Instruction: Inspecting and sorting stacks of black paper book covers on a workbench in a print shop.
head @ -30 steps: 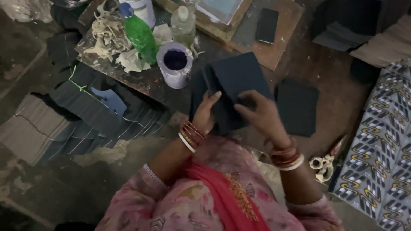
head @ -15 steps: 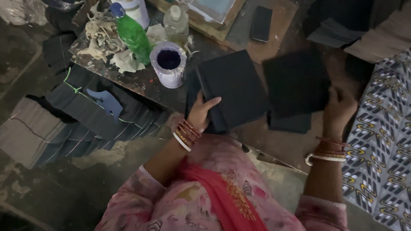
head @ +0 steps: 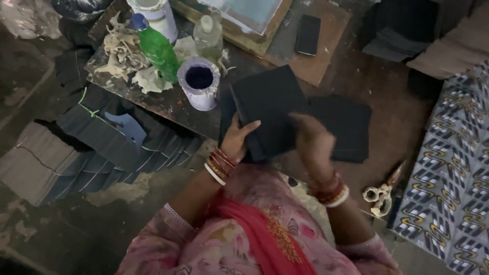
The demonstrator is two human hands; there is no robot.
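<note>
My left hand (head: 238, 139) grips the lower left edge of a stack of dark square sheets (head: 267, 109), thumb lying across the top sheet. My right hand (head: 311, 144), blurred by motion, hovers over the stack's right side, fingers spread, touching or just above the top sheet. To the right, a second pile of the same dark sheets (head: 346, 128) lies flat on the brown floor. Both wrists carry red and white bangles.
A white cup of dark liquid (head: 199, 82), a green bottle (head: 157, 47) and a clear bottle (head: 208, 33) stand on a low board. A black phone (head: 308, 34) lies on a wooden board. Scissors (head: 383, 192) lie at right. Fanned dark sheets (head: 109, 147) spread at left.
My right hand has come back from the pile on the right to the stack in my left hand; the sheet it carried out there now lies on that pile.
</note>
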